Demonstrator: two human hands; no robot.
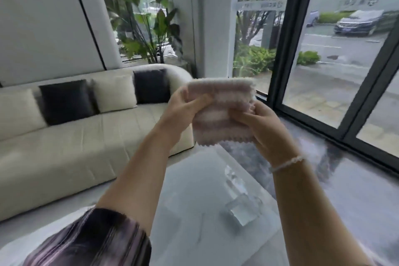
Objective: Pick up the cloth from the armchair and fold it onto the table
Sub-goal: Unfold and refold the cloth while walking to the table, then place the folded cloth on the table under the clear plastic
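A small pink-and-white striped cloth [220, 106] with zigzag edges is held up in the air in front of me, folded into a compact rectangle. My left hand [183, 107] grips its left edge. My right hand [261, 124] pinches its right edge, with a bead bracelet on that wrist. The cloth hangs well above the pale glossy table [194, 190], which lies below my arms. No armchair is in view.
A cream sofa [71, 147] with black and cream cushions stands to the left. A clear glass block [244, 211] and another transparent piece [233, 176] rest on the table. Large dark-framed windows [287, 49] run along the right, and a potted plant [155, 26] stands behind the sofa.
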